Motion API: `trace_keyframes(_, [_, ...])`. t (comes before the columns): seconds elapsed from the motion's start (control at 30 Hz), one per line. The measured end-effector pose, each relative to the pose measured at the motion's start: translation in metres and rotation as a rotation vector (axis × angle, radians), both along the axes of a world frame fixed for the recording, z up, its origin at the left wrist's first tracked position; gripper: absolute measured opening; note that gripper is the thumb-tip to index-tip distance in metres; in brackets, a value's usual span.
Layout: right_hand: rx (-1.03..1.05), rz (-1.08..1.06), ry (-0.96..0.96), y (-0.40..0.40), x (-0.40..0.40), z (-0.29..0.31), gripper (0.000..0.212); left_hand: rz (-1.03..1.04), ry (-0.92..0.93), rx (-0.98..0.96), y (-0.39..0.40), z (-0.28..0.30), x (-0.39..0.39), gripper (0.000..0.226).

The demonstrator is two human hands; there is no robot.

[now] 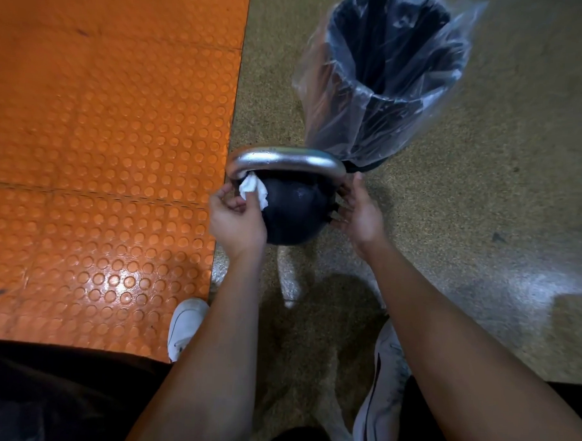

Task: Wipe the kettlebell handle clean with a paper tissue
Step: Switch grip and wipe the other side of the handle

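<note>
A black kettlebell [293,213] with a shiny silver handle [285,158] stands on the speckled floor. My left hand [236,218] pinches a crumpled white paper tissue [251,187] and holds it against the left end of the handle, where it curves down to the ball. My right hand [358,211] lies against the right side of the kettlebell with straight, spread fingers. The lower part of the ball is hidden behind my left hand.
A dark waste bin [389,74] lined with a clear plastic bag stands just behind the kettlebell to the right. An orange studded rubber mat [103,145] covers the floor on the left. My two white shoes [185,325] are below the hands.
</note>
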State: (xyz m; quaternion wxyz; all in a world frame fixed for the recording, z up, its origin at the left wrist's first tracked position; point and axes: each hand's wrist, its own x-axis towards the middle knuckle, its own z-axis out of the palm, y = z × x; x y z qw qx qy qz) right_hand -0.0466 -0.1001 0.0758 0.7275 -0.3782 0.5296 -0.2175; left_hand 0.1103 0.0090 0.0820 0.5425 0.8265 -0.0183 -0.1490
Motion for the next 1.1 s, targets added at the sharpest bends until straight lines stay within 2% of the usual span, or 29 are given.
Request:
trace_keyframes(0.1, [-0.019, 0.017, 0.022, 0.001, 0.0, -0.001, 0.044, 0.097, 0.001, 0.113, 0.019, -0.013, 0.009, 0.018])
trace_keyframes(0.23, [-0.029, 0.012, 0.014, -0.001, 0.0, -0.004, 0.042, -0.017, -0.112, 0.102, 0.021, -0.006, 0.039, 0.039])
trace_keyframes(0.3, [-0.016, 0.013, 0.002, -0.001, -0.002, -0.006, 0.042, -0.123, -0.131, 0.12, 0.012, 0.003, 0.062, 0.04])
trace_keyframes(0.37, [-0.003, 0.01, 0.005, -0.002, -0.001, -0.006, 0.054, -0.271, -0.085, 0.109, 0.005, 0.011, 0.084, 0.019])
trace_keyframes(0.43, [0.001, 0.007, 0.01, -0.002, 0.0, -0.006, 0.061, -0.424, -0.06, 0.172, 0.0, 0.017, 0.099, 0.023])
trace_keyframes(0.5, [0.007, 0.004, 0.008, -0.003, 0.0, -0.007, 0.055, -0.61, -0.083, 0.267, -0.007, 0.024, 0.106, 0.016])
trace_keyframes(0.63, [0.005, 0.009, 0.01, -0.005, -0.001, -0.008, 0.045, -0.826, -0.092, 0.303, -0.016, 0.05, 0.111, 0.025])
trace_keyframes(0.73, [0.01, -0.004, 0.011, -0.006, -0.001, -0.011, 0.048, -0.829, -0.109, 0.208, -0.012, 0.054, 0.118, 0.026])
trace_keyframes(0.83, [0.016, -0.009, 0.004, -0.006, -0.002, -0.014, 0.059, -0.838, -0.198, 0.331, -0.012, 0.044, 0.112, 0.028])
trace_keyframes(0.9, [0.02, -0.005, 0.017, -0.006, -0.001, -0.014, 0.071, -0.883, -0.18, 0.391, -0.015, 0.041, 0.108, 0.031])
trace_keyframes(1.0, [0.023, -0.022, 0.019, -0.006, -0.001, -0.016, 0.089, -0.87, -0.071, 0.27, -0.018, 0.043, 0.115, 0.035])
trace_keyframes(1.1, [0.038, -0.036, -0.006, -0.009, -0.003, -0.02, 0.09, -0.823, -0.104, 0.193, -0.014, 0.046, 0.116, 0.03])
